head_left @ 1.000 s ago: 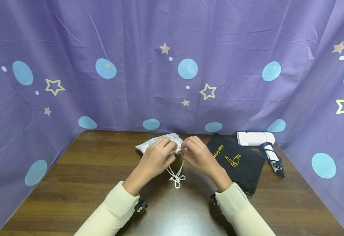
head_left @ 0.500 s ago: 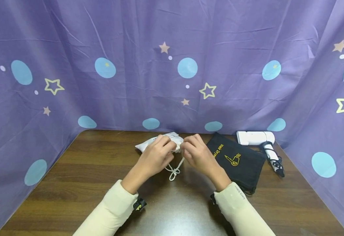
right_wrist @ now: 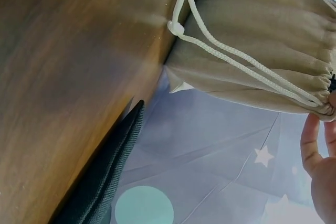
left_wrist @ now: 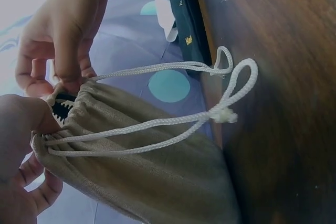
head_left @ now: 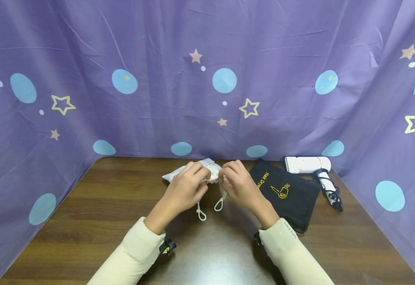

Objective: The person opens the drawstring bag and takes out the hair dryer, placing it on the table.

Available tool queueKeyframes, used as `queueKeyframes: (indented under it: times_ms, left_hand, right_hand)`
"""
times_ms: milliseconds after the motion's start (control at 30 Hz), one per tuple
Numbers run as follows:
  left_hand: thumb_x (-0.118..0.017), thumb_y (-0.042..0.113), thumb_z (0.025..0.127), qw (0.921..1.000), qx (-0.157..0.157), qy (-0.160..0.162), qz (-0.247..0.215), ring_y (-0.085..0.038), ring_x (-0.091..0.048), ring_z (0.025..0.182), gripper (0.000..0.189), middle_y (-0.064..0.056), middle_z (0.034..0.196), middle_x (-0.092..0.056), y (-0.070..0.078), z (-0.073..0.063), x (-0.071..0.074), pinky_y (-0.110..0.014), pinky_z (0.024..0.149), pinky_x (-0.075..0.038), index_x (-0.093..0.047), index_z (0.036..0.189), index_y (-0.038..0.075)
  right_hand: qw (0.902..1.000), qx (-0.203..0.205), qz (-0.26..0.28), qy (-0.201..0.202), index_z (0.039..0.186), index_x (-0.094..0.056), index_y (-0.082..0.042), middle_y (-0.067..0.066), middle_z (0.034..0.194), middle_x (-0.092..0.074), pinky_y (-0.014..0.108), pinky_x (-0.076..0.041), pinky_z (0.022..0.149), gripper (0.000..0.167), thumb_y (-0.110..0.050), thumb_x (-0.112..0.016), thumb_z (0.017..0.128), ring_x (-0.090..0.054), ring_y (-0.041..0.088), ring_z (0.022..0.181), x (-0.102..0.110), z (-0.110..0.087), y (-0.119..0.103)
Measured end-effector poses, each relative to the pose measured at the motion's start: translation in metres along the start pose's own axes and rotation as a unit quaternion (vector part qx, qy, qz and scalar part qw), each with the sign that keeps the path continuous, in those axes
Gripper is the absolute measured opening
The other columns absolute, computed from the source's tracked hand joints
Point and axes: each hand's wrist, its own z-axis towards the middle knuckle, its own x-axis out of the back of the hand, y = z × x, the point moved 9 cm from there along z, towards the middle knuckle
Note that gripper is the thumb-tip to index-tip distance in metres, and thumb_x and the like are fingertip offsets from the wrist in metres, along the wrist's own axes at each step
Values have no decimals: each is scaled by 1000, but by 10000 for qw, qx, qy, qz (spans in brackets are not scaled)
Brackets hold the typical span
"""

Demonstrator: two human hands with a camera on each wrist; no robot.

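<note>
A cream drawstring bag (head_left: pixel 174 173) lies at the middle back of the table, partly covered by both hands in the head view. My left hand (head_left: pixel 186 188) pinches one side of its gathered mouth; my right hand (head_left: pixel 241 186) pinches the opposite side. Between them, the left wrist view shows the mouth slightly parted, with something dark with a white pattern (left_wrist: pixel 62 107) inside. Two white cords (left_wrist: pixel 131 128) come out at either side of the mouth, each ending in a knotted loop. In the right wrist view my right fingers (right_wrist: pixel 311 145) are at the bag's edge.
To the right lies a flat black pouch (head_left: pixel 293 198) with yellow "Hair Dryer" lettering. Beyond it is a white hair dryer (head_left: pixel 303 164) with its dark cord wrapped round the handle. A purple curtain (head_left: pixel 179 118) hangs behind the brown wooden table (head_left: pixel 115 198).
The cord loops, bunched together below the hands a second ago, now hang apart, one toward each hand. Both hands stay at the bag's mouth, with the right fingers shifted slightly.
</note>
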Motion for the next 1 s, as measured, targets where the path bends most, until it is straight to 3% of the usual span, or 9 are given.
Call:
queueKeyframes:
  times_ms: [367,633,1000]
  left_hand:
    - [-66,0,76,9998,-86,144,-66,-20,-51,77,19,1,88,-57,-3,1,8,-32,63,-46,-59,90,11]
    - [-67,2,76,9999,-32,112,-52,-18,-51,77,17,2,86,-56,-5,2,10,-31,61,-45,-59,89,12]
    - [-71,2,75,10000,1,-1,15,-18,-52,80,21,2,90,-57,-6,3,11,-30,60,-46,-60,89,13]
  right_hand:
    - [9999,-150,60,6,93,-63,-8,6,95,-60,36,-45,77,19,7,-64,81,-54,24,88,6,1,6]
    - [9996,-230,139,-113,94,-66,-9,5,97,-61,37,-44,79,14,2,-64,87,-54,24,89,8,1,10]
    - [9994,-307,103,-72,95,-67,-10,5,97,-61,36,-44,76,19,5,-65,84,-53,23,88,11,1,12]
